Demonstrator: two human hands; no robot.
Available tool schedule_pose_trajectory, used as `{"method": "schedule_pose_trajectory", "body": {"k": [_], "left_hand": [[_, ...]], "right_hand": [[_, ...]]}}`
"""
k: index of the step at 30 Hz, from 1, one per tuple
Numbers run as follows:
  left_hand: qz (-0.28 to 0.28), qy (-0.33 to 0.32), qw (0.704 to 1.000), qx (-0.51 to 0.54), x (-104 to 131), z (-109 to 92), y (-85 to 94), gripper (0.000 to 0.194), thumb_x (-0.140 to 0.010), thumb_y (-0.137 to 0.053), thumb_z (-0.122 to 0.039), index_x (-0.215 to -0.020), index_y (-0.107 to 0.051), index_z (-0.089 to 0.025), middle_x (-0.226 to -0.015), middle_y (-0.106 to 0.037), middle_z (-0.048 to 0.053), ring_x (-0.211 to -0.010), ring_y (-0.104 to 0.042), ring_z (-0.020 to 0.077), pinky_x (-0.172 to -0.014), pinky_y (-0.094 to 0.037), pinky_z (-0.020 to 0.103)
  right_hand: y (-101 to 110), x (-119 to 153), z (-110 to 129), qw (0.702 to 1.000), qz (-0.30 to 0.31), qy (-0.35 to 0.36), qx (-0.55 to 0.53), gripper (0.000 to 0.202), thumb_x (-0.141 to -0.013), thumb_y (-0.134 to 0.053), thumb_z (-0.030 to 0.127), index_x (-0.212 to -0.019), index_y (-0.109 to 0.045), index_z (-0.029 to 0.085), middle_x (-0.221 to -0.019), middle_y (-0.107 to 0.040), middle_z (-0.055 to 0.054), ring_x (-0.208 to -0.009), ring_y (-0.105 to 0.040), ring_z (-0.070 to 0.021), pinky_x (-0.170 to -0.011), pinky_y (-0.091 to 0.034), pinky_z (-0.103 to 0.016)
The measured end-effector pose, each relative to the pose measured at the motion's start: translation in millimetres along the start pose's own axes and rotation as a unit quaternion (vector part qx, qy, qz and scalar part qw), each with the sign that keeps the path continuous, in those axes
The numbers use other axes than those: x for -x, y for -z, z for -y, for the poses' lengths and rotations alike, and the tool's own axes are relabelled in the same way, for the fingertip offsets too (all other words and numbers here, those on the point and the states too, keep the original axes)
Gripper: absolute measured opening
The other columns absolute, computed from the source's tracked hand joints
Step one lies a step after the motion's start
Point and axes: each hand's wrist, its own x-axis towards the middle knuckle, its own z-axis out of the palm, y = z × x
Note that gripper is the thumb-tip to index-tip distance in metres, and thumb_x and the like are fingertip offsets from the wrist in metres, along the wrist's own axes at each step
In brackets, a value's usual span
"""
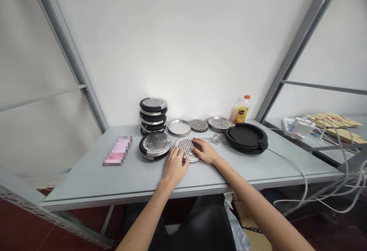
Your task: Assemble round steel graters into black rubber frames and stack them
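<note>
disc of perforated metal lies under left hand and right hand, fingers curved over it, each grip unclenched.

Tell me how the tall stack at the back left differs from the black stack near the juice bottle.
The tall stack rises higher, while the black stack is low and wider. The tall stack mixes silver metal with black and has a perforated top; the black stack looks all black, its top without holes. Wire loops stick out from the tall stack, but none show on the black stack. Both are piles of round pieces.
</note>
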Motion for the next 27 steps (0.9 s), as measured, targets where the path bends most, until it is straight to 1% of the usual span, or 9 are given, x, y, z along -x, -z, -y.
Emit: {"method": "schedule_pose_trajectory", "body": {"k": [3,6,12,16,19,22,25,27], "left_hand": [[0.014,0.006,1.000,-0.003,2,2,-2.8,0.029,-0.088,-0.051,-0.025,-0.113,-0.061,-0.014,-0.129,-0.057,0.015,-0.128,-0.046,0.0295,-0.107,-0.040,0.047],[0.024,0.004,1.000,0.001,2,3,-3.8,0.032,-0.090,-0.048,-0.026,-0.119,-0.058,-0.014,-0.130,-0.057,0.015,-0.129,-0.045,0.0283,-0.108,-0.040,0.047],[0.040,0.001,0.999,-0.002,3,2,-3.3,0.033,-0.090,-0.047,-0.025,-0.119,-0.058,-0.014,-0.133,-0.055,0.014,-0.133,-0.042,0.0279,-0.109,-0.037,0.046],[0.058,-0.005,0.998,-0.009,0,2,-2.6,0.034,-0.090,-0.046,-0.026,-0.119,-0.058,-0.012,-0.134,-0.053,0.016,-0.135,-0.038,0.0292,-0.110,-0.036,0.046],[0.076,-0.015,0.997,-0.005,-11,1,-1.6,0.034,-0.091,-0.045,-0.028,-0.119,-0.058,-0.013,-0.136,-0.051,0.015,-0.137,-0.035,0.0282,-0.112,-0.033,0.044],[0.097,-0.009,0.995,-0.013,-30,0,-4.8,0.039,-0.094,-0.040,-0.031,-0.126,-0.053,-0.013,-0.140,-0.048,0.015,-0.137,-0.034,0.0263,-0.112,-0.031,0.042],[0.125,0.020,0.991,-0.045,-48,0,-15.1,0.044,-0.094,-0.037,-0.033,-0.130,-0.047,-0.009,-0.144,-0.043,0.018,-0.140,-0.030,0.0278,-0.113,-0.030,0.042],[0.133,0.024,0.989,-0.052,-55,1,-24.1,0.043,-0.093,-0.039,-0.031,-0.128,-0.048,-0.007,-0.142,-0.044,0.020,-0.139,-0.032,0.0291,-0.112,-0.030,0.044]], "right_hand": [[1,-1,-2,0.999,-0.015,-0.016,-0.031,0.042,-0.092,-0.044,0.041,-0.117,-0.064,0.014,-0.123,-0.062,-0.015,-0.116,-0.056,-0.0263,-0.102,-0.040,-0.042],[0,-3,-5,0.999,-0.026,-0.023,-0.031,0.037,-0.092,-0.045,0.036,-0.114,-0.066,0.016,-0.120,-0.065,-0.013,-0.113,-0.057,-0.0255,-0.101,-0.040,-0.041],[1,-2,-3,0.999,-0.035,-0.018,-0.003,0.034,-0.090,-0.047,0.031,-0.113,-0.067,0.016,-0.120,-0.065,-0.011,-0.113,-0.057,-0.0254,-0.101,-0.038,-0.040],[3,-2,-2,0.998,-0.050,-0.029,0.010,0.033,-0.090,-0.047,0.030,-0.110,-0.069,0.017,-0.118,-0.067,-0.011,-0.114,-0.056,-0.0252,-0.101,-0.038,-0.039],[3,-2,-2,0.998,-0.055,-0.033,0.007,0.033,-0.090,-0.046,0.031,-0.109,-0.069,0.018,-0.116,-0.067,-0.011,-0.114,-0.056,-0.0246,-0.102,-0.037,-0.039],[4,-2,-3,0.998,-0.054,-0.032,-0.008,0.033,-0.091,-0.044,0.031,-0.108,-0.069,0.019,-0.115,-0.068,-0.009,-0.112,-0.058,-0.0238,-0.100,-0.039,-0.038],[3,-2,-7,0.998,-0.054,-0.036,-0.017,0.033,-0.092,-0.043,0.029,-0.107,-0.069,0.018,-0.114,-0.069,-0.009,-0.109,-0.060,-0.0231,-0.099,-0.040,-0.037],[1,-3,-10,0.997,-0.057,-0.044,-0.019,0.032,-0.090,-0.043,0.024,-0.107,-0.069,0.018,-0.114,-0.069,-0.009,-0.109,-0.060,-0.0225,-0.099,-0.040,-0.037]]}}
